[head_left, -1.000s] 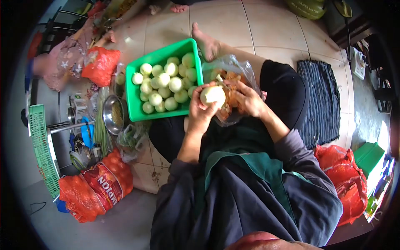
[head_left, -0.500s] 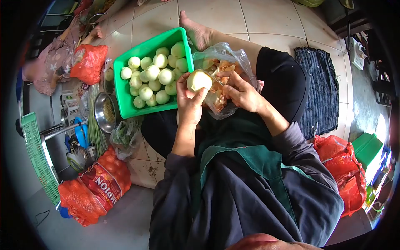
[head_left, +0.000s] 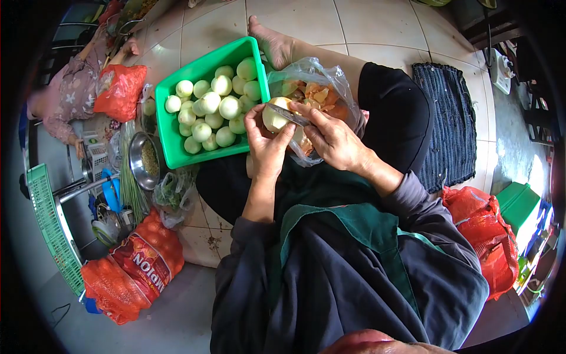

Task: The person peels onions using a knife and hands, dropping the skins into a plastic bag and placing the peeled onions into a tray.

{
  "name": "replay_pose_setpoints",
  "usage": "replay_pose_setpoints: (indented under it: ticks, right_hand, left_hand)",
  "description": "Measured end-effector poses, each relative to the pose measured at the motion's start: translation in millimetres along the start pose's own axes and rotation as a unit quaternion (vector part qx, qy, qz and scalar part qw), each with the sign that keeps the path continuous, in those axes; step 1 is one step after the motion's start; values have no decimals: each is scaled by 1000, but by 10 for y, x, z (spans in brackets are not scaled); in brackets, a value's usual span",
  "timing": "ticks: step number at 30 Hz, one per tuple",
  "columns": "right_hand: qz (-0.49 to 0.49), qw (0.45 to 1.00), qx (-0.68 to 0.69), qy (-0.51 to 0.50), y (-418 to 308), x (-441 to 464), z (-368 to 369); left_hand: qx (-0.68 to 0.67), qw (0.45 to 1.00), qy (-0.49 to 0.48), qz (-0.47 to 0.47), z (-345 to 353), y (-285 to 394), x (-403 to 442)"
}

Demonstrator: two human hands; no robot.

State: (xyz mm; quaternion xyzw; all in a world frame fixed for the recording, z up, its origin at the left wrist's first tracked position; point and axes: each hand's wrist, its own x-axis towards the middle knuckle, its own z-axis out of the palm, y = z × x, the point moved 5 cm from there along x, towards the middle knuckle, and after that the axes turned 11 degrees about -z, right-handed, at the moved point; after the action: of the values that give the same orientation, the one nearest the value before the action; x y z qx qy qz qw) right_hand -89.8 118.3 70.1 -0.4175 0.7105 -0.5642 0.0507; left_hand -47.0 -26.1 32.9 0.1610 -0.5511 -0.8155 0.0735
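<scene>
A pale onion (head_left: 275, 120) sits in my left hand (head_left: 266, 144), whose fingers and thumb wrap round its side. My right hand (head_left: 337, 140) is closed on a knife (head_left: 288, 114), its blade lying across the onion's face. The knife's handle is mostly hidden by my fingers. Just beyond my hands, a clear plastic bag (head_left: 339, 79) holds brown onion skins (head_left: 318, 94). To the left stands a green basin (head_left: 168, 127) with many peeled onions (head_left: 210, 102) in it.
A red mesh sack of onions (head_left: 135, 265) lies at lower left, near a metal bowl (head_left: 137, 162) and a green crate (head_left: 50, 221). Another person (head_left: 73, 88) sits at upper left beside a red bag (head_left: 121, 91). A dark woven mat (head_left: 445, 124) and red sacks (head_left: 480, 236) are on the right.
My right hand has moved left and turned, bringing the knife blade across the onion. The onion in my left hand has tilted slightly. The other person's hand now shows near the white baskets.
</scene>
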Motion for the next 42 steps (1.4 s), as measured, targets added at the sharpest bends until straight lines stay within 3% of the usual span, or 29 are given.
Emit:
replay_pose_setpoints:
  ticks: [8,11,15,17,22,26,29,30,33,36,39,42]
  right_hand:
    - [209,956,204,19,193,-65,-33]
    - [228,948,217,44,302,-107,-52]
    - [199,960,197,7,148,-59,-105]
    - [76,984,164,-5,4,3,-70]
    - [117,983,129,-63,-59,85,-55]
    - [82,992,98,-3,-17,81,-111]
    - [265,952,154,-12,153,-15,-139]
    - [228,961,157,18,171,-15,-158]
    - [242,960,141,15,207,-59,-186]
    - [100,989,73,82,299,-64,-186]
    - [122,986,86,71,305,-90,-196]
    - [162,978,128,-30,-7,14,-211]
  left_hand:
    - [-30,999,-7,-28,-20,4,-25]
    - [-97,994,-28,-45,42,113,-56]
    - [-40,999,-1,-12,-66,70,3]
    - [-27,999,23,-24,-56,35,-5]
    - [10,1000,4,1,15,66,-56]
    - [2,1000,-7,-5,-30,43,-65]
    - [-25,999,-37,-15,-46,31,-78]
    - [-44,998,-39,-15,-41,37,-63]
    - [-68,998,-10,-9,-14,113,-37]
    - [-81,997,-2,-7,-65,125,14]
    - [-33,999,12,11,-121,91,7]
    - [34,998,35,28,-90,86,-28]
